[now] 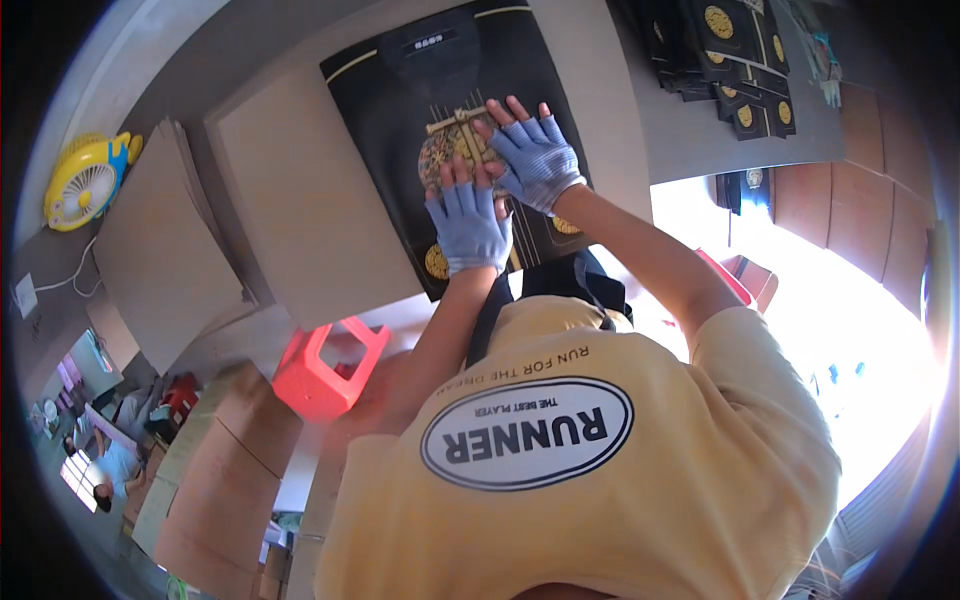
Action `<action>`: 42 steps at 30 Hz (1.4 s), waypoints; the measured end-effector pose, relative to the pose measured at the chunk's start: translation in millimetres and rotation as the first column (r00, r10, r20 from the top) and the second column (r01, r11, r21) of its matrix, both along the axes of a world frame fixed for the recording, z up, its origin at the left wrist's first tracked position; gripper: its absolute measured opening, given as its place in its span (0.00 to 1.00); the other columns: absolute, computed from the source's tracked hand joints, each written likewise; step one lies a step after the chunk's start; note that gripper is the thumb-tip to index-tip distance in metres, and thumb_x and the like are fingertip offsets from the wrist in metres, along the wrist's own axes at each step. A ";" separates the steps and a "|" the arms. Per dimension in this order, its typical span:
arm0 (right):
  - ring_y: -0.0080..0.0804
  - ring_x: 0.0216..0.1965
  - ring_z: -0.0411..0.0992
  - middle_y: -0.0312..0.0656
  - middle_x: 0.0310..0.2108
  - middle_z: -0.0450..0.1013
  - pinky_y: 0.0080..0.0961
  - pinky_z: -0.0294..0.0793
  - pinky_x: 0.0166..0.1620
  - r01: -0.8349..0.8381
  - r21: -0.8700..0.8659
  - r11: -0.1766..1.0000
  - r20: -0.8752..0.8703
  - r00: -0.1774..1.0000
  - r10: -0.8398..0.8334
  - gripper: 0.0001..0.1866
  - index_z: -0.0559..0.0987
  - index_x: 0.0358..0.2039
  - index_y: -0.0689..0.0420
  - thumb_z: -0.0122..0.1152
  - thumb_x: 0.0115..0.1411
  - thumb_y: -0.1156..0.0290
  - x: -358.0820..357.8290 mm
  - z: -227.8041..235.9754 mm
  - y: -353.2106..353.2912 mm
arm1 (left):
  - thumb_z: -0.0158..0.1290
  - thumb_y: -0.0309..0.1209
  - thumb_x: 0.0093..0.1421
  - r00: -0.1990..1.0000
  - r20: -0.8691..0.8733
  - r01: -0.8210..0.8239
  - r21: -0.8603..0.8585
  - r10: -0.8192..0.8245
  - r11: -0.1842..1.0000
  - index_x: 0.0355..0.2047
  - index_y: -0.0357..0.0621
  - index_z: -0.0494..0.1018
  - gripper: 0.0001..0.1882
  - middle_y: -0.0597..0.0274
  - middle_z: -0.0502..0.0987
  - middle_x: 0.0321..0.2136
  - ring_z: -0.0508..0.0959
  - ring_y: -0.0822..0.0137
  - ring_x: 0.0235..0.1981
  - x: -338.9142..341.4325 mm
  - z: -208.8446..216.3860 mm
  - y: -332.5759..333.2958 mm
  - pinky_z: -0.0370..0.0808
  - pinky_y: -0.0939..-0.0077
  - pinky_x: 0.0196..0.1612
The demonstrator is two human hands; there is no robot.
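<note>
A large flat black printed sheet [480, 65] with gold figures and a round patterned picture lies on the grey-brown work surface in front of me. My left hand [470, 220], in a blue fingerless glove, rests flat on it, its fingers at the lower part of the round picture. Slightly higher and to the right, my right hand [537, 155] in a matching glove presses flat with its fingers spread, covering the picture's right side. The two hands are close together at the thumbs. Neither grips anything. What lies beneath the sheet is hidden.
A plain brown board [310, 190] lies left of the sheet, with a stack of boards [160, 250] beyond. A yellow fan [85, 190] stands far left. Black-and-gold printed pieces [740, 50] are piled far right. Below are a red stool [318, 385] and cartons [220, 490]; another person [118, 475] is distant.
</note>
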State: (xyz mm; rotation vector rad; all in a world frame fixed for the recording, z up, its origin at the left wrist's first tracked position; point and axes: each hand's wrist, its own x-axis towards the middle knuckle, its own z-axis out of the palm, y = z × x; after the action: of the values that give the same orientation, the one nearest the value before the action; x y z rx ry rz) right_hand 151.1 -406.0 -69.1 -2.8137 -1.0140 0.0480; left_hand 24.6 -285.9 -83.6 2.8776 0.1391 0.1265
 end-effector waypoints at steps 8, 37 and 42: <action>0.46 0.70 0.45 0.47 0.69 0.50 0.50 0.42 0.69 0.135 0.011 0.991 0.187 0.973 -0.135 0.32 0.58 0.67 0.53 0.36 0.67 0.50 247.6 -37.0 12.6 | 0.43 0.41 0.60 0.997 -0.048 0.065 0.038 -0.063 0.997 0.64 0.48 0.58 0.32 0.49 0.53 0.67 0.54 0.47 0.67 6.1 9.4 -0.7 0.49 0.38 0.64; 0.50 0.68 0.51 0.51 0.67 0.54 0.50 0.46 0.68 -0.370 0.071 0.926 0.295 0.895 0.334 0.30 0.63 0.62 0.57 0.38 0.64 0.53 135.6 -19.9 283.3 | 0.46 0.42 0.60 0.995 0.048 -0.072 -0.293 0.090 0.953 0.61 0.41 0.61 0.31 0.41 0.52 0.66 0.53 0.42 0.67 -22.0 -0.4 -40.4 0.53 0.41 0.63; 0.44 0.66 0.54 0.48 0.65 0.56 0.50 0.49 0.67 -0.707 0.016 0.707 -0.072 0.705 0.706 0.32 0.62 0.64 0.49 0.48 0.61 0.52 -29.5 16.1 214.3 | 0.46 0.43 0.61 0.994 0.021 -0.098 -0.331 0.111 0.938 0.63 0.44 0.59 0.32 0.40 0.52 0.66 0.54 0.42 0.67 -22.3 -7.1 -46.7 0.55 0.43 0.62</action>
State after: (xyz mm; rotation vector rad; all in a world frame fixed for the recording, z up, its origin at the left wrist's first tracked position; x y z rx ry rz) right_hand 121.6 -191.7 -53.1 -2.2167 -2.0104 0.2405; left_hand 2.2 -332.6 -90.7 2.5315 0.2785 0.1631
